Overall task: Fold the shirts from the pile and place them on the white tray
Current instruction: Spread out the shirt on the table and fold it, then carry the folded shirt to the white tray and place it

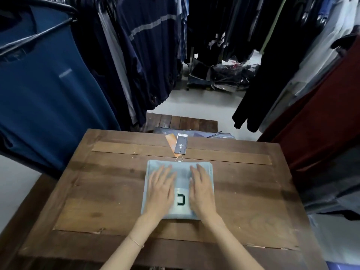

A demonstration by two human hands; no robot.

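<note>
Folded light-blue shirt (180, 173) lies at frame centre on the wooden table (109, 191). Left hand (160, 189) and right hand (201, 189) press flat on it — fingers straight, gripping nothing. Hang tags (180, 146) lie just above it — hanging garments (48, 84) fill the upper frame.

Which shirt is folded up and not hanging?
The light blue shirt with a dark letter, lying on the brown wooden table under the left hand and right hand. The other shirts all hang around it.

Matt cloth shirt (179, 184) on scuffed wooden table (243, 191).
</note>
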